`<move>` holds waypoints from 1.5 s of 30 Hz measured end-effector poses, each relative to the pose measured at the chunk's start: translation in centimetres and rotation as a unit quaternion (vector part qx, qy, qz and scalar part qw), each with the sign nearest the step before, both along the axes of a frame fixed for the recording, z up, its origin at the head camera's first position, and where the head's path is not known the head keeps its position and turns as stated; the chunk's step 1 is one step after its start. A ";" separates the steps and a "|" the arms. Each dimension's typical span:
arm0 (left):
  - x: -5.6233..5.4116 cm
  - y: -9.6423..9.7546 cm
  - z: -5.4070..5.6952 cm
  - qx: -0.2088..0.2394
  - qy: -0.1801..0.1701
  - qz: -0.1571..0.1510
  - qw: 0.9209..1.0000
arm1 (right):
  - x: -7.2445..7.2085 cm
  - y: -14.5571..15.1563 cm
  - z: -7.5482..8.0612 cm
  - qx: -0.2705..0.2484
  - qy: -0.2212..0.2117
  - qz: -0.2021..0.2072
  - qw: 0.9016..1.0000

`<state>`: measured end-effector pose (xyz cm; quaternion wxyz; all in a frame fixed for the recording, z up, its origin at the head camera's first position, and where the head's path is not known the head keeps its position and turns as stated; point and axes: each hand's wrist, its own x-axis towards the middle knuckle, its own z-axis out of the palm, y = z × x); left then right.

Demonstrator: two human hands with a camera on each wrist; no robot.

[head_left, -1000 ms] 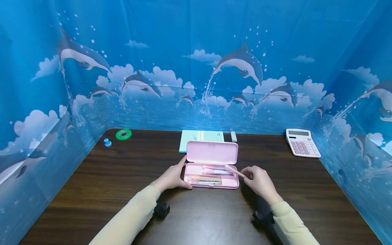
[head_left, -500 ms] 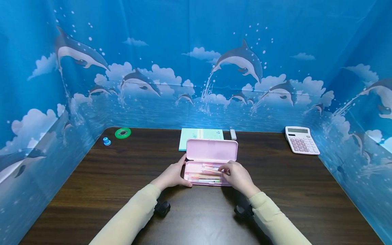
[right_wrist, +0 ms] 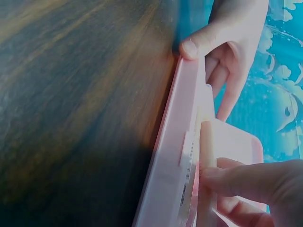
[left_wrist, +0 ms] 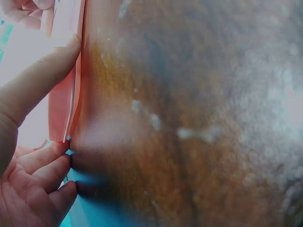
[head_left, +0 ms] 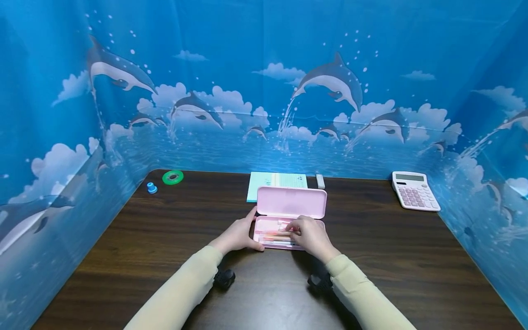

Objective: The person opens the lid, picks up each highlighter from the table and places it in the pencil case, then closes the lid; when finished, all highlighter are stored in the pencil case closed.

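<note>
A pink pencil case (head_left: 291, 202) stands with its lid raised, pens and pencils (head_left: 272, 238) lying inside. At its left end my left hand (head_left: 236, 234) grips the case, thumb on the front edge and fingers round the end and back. The left wrist view shows that thumb (left_wrist: 52, 64) pressed on the pink side wall (left_wrist: 60, 116). Over the case's right part, my right hand (head_left: 311, 237) pinches a slim peach-coloured pen (right_wrist: 207, 146) between thumb and fingers. In the right wrist view the pen lies lengthwise along the case, its lower end hidden by the hand.
Behind the case lie a light green notebook (head_left: 253, 187) and a white eraser-like block (head_left: 320, 181). A white calculator (head_left: 415, 191) sits at the back right. Green tape (head_left: 173, 177) and a small blue knob-shaped object (head_left: 151, 188) are at the back left.
My right hand has moved left from beside the case to over it, bringing the pen in line with the tray. My left hand keeps its grip on the left end.
</note>
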<state>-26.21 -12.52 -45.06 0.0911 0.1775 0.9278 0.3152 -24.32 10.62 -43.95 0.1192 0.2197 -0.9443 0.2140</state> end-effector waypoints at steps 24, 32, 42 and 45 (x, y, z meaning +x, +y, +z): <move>-0.2 0.1 0.1 0.001 0.001 0.004 1.000 | 0.4 2.6 -0.1 -0.063 -0.074 -0.053 0.994; 0.0 -0.1 -0.2 0.008 0.003 0.003 1.000 | 0.7 3.6 -0.3 -0.088 -0.060 -0.071 0.992; 0.1 -0.1 -0.4 0.016 0.002 0.003 1.000 | 0.2 7.3 -1.6 -0.163 -0.071 -0.127 0.976; 0.1 -0.1 -0.4 0.017 0.004 0.002 1.000 | -0.1 7.9 -2.0 -0.177 -0.118 -0.138 0.967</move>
